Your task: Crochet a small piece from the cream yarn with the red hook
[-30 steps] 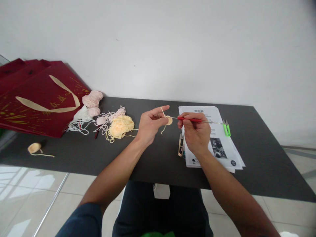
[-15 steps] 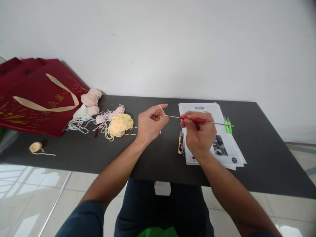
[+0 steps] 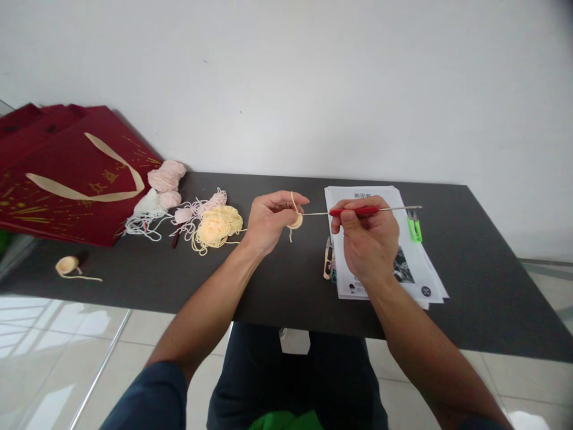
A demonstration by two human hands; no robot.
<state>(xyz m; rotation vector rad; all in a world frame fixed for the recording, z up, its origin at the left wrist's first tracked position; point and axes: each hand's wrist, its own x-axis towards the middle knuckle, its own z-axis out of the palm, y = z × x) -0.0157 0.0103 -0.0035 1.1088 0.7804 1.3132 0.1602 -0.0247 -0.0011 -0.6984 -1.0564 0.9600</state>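
Note:
Between thumb and fingers, my left hand [image 3: 273,222] pinches a small cream crochet piece [image 3: 296,222]. A strand of yarn loops over its index finger, and a short tail hangs below the piece. My right hand [image 3: 369,239] is closed round the red grip of a crochet hook [image 3: 356,211]. The hook's thin metal shaft points left and its tip meets the crochet piece; whether a loop sits on it is too small to tell. Left of my left hand lies a ball of yellow yarn [image 3: 219,226], with strands running toward my wrist.
Printed sheets [image 3: 380,286] lie under my right hand, with green thread snips [image 3: 415,227] to their right and beige snips [image 3: 328,263] at their left edge. Pink yarn [image 3: 166,177] and dark red gift bags [image 3: 76,173] stand left. A small cream crocheted cup [image 3: 67,264] sits near the front edge.
My right hand and the hook have shifted slightly right, and the hook lies more level. My left hand has turned a little, so the cream crochet piece and its tail show more.

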